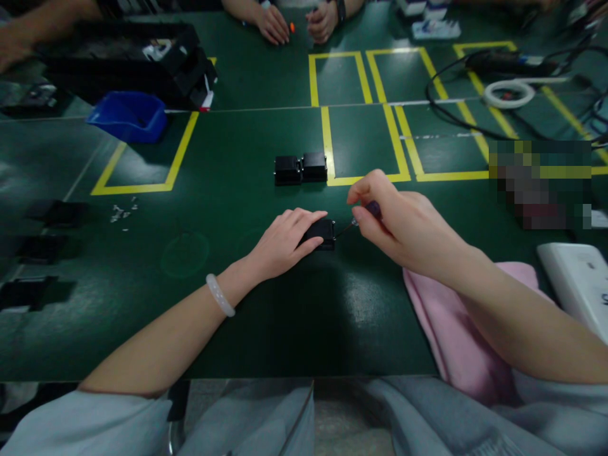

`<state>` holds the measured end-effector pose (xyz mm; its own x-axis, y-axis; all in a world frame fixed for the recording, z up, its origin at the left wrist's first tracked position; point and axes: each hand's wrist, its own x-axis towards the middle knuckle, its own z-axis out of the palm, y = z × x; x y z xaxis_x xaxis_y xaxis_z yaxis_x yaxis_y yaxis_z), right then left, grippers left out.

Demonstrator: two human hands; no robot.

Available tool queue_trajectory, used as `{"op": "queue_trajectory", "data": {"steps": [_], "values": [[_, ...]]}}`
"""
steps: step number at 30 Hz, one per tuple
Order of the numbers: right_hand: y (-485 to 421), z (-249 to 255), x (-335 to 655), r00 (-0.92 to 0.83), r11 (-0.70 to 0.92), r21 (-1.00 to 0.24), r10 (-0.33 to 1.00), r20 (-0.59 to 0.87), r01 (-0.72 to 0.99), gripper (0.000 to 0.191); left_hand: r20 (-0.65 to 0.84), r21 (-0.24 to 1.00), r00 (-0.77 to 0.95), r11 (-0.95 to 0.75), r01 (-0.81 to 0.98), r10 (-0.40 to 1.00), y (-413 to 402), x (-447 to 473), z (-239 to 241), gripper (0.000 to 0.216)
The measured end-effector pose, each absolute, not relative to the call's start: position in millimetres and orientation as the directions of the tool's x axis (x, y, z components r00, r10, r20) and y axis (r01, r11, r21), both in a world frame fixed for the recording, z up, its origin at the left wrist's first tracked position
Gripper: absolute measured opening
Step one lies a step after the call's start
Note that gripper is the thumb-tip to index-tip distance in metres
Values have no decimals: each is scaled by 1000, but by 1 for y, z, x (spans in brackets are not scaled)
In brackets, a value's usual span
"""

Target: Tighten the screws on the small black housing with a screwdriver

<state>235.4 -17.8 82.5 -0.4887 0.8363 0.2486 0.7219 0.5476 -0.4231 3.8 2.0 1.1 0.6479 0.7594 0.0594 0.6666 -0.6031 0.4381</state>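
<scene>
A small black box [322, 233] lies on the green table [266, 329] in front of me. My left hand [285, 240] grips it from the left, thumb along the near side and fingers over the far side. In my right hand [396, 218] is a screwdriver [373, 208] with a dark handle, pinched between thumb and fingers. Its thin shaft slants down to the left, and the tip meets the box's right edge, near small metal screws. Beyond my hands, two similar black boxes [286, 170] stand side by side, with screws at their edges.
Loose screws [124, 210] and more black parts [42, 249] lie at left, with a blue bin [128, 117] and black crate [118, 63] behind. At right are a pink cloth [470, 329], a white device [577, 285] and black cables [441, 117]. Another person's hands [274, 24] rest across the table.
</scene>
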Motion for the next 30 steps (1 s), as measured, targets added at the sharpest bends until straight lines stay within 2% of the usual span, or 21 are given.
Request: {"op": "queue_trajectory", "data": {"steps": [6,14,18,23,30], "values": [[-17,84,236,-510,554,-387,832,219,737,18,61,434,645,-602,670,762,2,4,0,53],[-17,84,235,-502,549,-414,835,227,726,11,54,431,646,-601,673,762,2,4,0,51],[-17,84,235,-504,547,-396,836,217,738,17,57,434,646,-601,671,762,2,3,0,52],[-18,83,235,-490,536,-438,842,225,721,15,58,432,651,-607,667,757,2,4,0,52],[-17,84,236,-507,555,-412,831,230,723,13,50,441,645,-596,671,763,2,4,1,52]]}}
